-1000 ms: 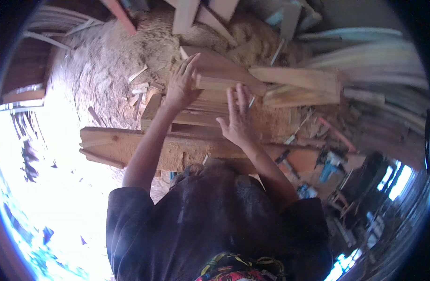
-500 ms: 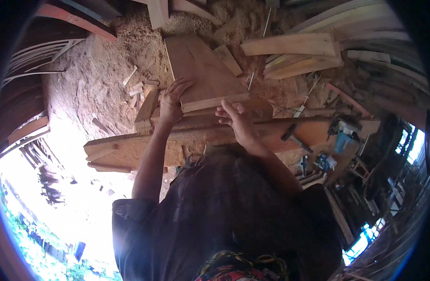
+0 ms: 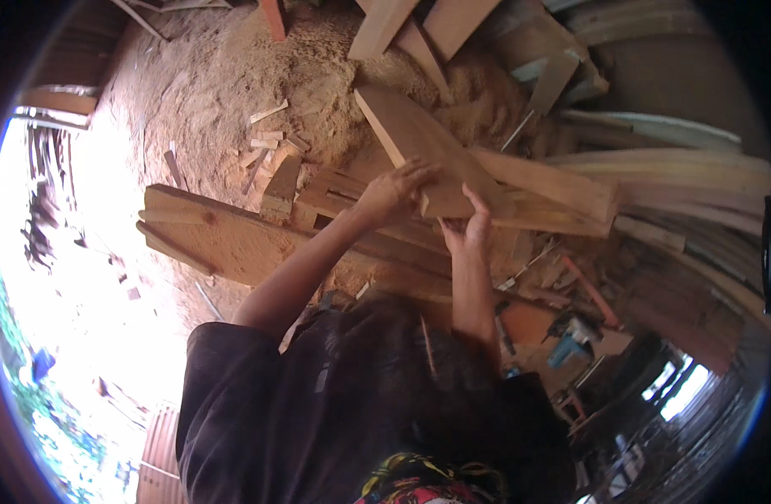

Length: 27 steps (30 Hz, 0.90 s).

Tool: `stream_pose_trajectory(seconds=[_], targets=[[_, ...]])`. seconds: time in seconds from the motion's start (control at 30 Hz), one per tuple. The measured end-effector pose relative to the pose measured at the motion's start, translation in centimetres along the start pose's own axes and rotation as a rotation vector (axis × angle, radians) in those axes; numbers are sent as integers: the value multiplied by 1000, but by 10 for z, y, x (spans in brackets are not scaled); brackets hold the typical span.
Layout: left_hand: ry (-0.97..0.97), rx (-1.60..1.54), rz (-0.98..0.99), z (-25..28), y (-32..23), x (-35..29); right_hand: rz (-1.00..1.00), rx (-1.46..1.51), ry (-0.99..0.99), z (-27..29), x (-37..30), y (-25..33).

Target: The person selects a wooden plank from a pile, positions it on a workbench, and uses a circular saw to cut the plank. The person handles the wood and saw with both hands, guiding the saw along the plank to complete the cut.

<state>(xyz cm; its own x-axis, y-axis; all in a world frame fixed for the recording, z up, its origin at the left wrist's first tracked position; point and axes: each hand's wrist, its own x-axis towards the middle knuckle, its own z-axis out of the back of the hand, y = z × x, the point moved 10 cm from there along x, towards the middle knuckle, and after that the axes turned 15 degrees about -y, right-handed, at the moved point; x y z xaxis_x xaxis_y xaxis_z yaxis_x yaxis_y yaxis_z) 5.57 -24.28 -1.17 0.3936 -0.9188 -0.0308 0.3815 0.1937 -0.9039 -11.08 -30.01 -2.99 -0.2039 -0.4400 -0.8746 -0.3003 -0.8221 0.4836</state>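
A flat brown wooden board (image 3: 444,155) is tilted in front of me, its near end between my hands. My left hand (image 3: 394,193) is at the near left edge, fingers laid across the board's top face. The right hand (image 3: 471,225) grips the near end, thumb on top and fingers partly hidden beneath. Below the board lies a slotted timber piece (image 3: 339,189), next to a long thick plank (image 3: 226,239) dusted with sawdust.
Sawdust (image 3: 226,92) covers the ground, with small wood offcuts (image 3: 268,143) and a short block (image 3: 280,186). Stacked lumber (image 3: 671,172) fills the right side. A blue power tool (image 3: 570,343) and a red bar (image 3: 591,290) lie at the lower right.
The view has swung to the right. The board has turned and its near end has tilted; my right hand has gone from loose beside the near edge to gripping it.
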Motion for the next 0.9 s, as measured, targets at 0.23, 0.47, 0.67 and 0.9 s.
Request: stream_pose_trajectory(seconds=[0.23, 0.47, 0.67, 0.9], targets=[[-165, -291, 173, 57, -15, -16, 661, -734, 80, 0, -92, 85], [-341, -82, -192, 81, -82, 27, 1328, -1148, 503, -40, -238, 137], [-225, -402, 7, 43, -86, -20, 1557, -1173, 616, -7, -271, 143], [-362, -367, -164, 68, -184, -42, 1774, -1045, 696, 39, -344, 194]])
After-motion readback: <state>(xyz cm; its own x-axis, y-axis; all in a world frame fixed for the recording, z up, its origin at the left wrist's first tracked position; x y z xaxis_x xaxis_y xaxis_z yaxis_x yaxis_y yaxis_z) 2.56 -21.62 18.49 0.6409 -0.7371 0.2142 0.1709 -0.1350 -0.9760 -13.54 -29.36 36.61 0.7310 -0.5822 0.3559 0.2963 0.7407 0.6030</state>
